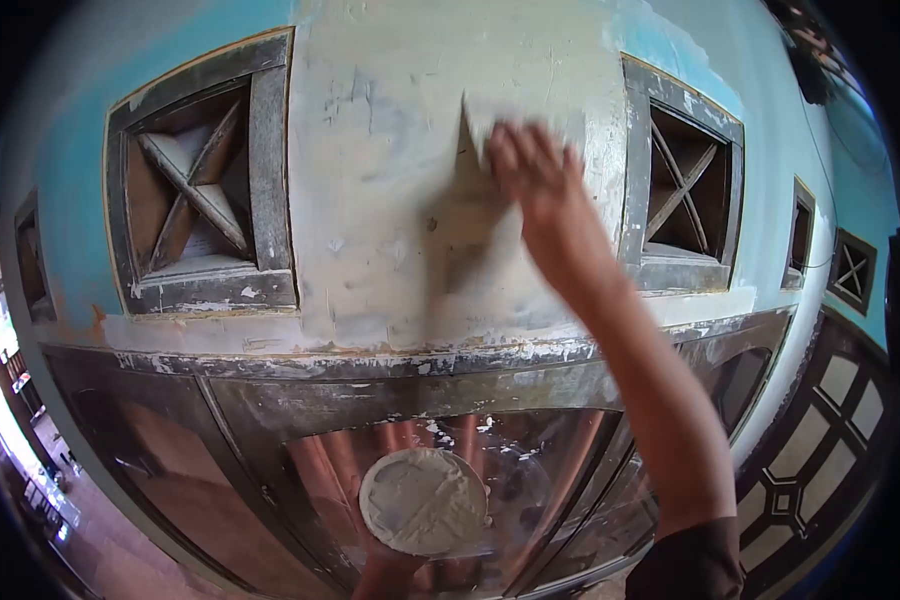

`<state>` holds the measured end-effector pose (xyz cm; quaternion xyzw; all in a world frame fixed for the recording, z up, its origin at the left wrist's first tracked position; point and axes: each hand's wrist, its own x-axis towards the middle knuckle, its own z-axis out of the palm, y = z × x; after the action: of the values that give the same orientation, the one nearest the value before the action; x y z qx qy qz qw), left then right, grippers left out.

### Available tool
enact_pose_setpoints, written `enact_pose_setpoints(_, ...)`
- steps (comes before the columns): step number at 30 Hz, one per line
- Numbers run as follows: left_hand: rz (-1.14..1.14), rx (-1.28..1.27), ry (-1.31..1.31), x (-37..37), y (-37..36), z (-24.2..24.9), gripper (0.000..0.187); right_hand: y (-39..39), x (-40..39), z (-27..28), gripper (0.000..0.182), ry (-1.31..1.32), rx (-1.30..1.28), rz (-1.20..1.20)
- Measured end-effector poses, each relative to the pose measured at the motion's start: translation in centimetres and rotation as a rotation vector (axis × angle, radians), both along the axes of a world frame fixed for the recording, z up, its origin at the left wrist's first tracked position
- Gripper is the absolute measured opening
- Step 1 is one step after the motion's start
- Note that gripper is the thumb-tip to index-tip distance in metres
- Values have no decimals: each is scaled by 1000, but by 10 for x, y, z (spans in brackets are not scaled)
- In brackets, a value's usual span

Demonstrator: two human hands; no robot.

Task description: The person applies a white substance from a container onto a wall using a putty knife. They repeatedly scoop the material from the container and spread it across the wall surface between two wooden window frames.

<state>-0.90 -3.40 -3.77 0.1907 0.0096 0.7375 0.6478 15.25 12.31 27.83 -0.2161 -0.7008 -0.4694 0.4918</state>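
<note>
"Grey paste [425,500]: where is it?"

"At six o'clock, a round heap above the left hand [388,576], whose fingers are hidden, so I can't tell their grip."

"And the right hand [540,185]?"

"One o'clock, blurred; its fingers seem bent around a thin blade [466,150] in front of the pale wall [390,240]."

"How best to spread, then?"

"I'd hold a low, even tilt, press steadily, and lay thin coats over the dark scratches [355,98] at eleven o'clock, keeping clear of the window frames [268,160] at ten and two."
</note>
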Motion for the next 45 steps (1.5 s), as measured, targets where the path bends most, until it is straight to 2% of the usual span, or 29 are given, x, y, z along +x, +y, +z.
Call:
enact_pose_setpoints(1,103,126,182,0,-1,-2,83,-1,1,-36,57,-60,-35,-18)
enact_pose_setpoints(2,209,254,364,-1,-2,-4,83,-2,3,-76,62,-121,-156,-9)
enact_pose_setpoints(3,357,438,397,4,1,-11,84,-16,6,-108,65,-209,-263,-100)
enact_pose_setpoints(4,359,437,394,3,2,-9,84,-26,11,-135,70,-228,-333,-39)
enact_pose_setpoints(5,87,344,145,0,3,-5,80,-39,17,-147,72,-228,-401,41)
enact_pose_setpoints(6,-184,246,-102,-3,4,-2,77,-48,23,-141,72,-227,-400,42)
enact_pose_setpoints(7,-184,249,-98,-4,6,-3,77,-58,31,-132,72,-193,-384,36)
enact_pose_setpoints(9,41,250,128,-3,9,-10,80,-72,42,-98,70,-76,-275,94)
enact_pose_setpoints(10,36,242,130,-3,10,-12,80,-67,45,-68,68,11,-182,154)
enact_pose_setpoints(12,53,49,119,-2,11,-16,80,-39,47,-24,67,130,-46,167)
enact_pose_setpoints(14,38,95,122,-2,16,-22,78,-24,52,-18,65,117,-88,139)
enact_pose_setpoints(15,83,78,135,-2,16,-24,79,-15,53,-21,64,100,-129,118)
enact_pose_setpoints(17,124,62,147,-3,13,-19,81,-2,51,-69,70,33,-223,37)
enact_pose_setpoints(19,-105,238,-18,-1,9,-5,84,-12,52,-130,77,-72,-401,-65)
enact_pose_setpoints(20,-107,239,-24,-1,9,-7,84,-15,52,-160,78,-116,-429,-124)
enact_pose_setpoints(21,-64,181,-10,-4,8,-9,85,-20,52,-181,79,-86,-429,0)
enact_pose_setpoints(23,12,92,15,-14,9,-23,85,-37,60,-185,78,-58,-473,101)
enact_pose_setpoints(24,14,98,16,-18,8,-23,85,-48,63,-180,77,-29,-512,199)
enact_pose_setpoints(26,40,129,-52,-20,7,-22,88,-67,64,-128,70,97,-363,329)
enact_pose_setpoints(29,133,95,76,-22,6,-25,83,-68,52,-34,64,167,-58,176)
enact_pose_setpoints(31,125,62,30,-15,-1,-13,84,-51,33,29,69,138,106,252)
enact_pose_setpoints(33,105,22,-17,-8,-5,2,85,-24,13,76,57,109,237,311)
enact_pose_setpoints(34,129,43,27,-7,-6,9,83,-8,5,86,53,98,195,355)
enact_pose_setpoints(36,176,94,109,-3,-9,18,80,5,-9,76,47,40,97,226)
enact_pose_setpoints(38,188,127,112,-9,-16,17,77,11,-24,39,47,33,112,98)
enact_pose_setpoints(40,275,-56,54,-18,-19,5,75,-4,-28,-23,56,-64,13,-22)
enact_pose_setpoints(41,185,150,12,-23,-16,2,76,-12,-27,-60,59,-105,-83,14)
enact_pose_setpoints(43,193,161,-17,-26,-19,1,76,-32,-18,-128,66,-234,-257,-31)
enact_pose_setpoints(45,142,187,-41,-29,-22,1,77,-52,-4,-167,66,-299,-408,71)
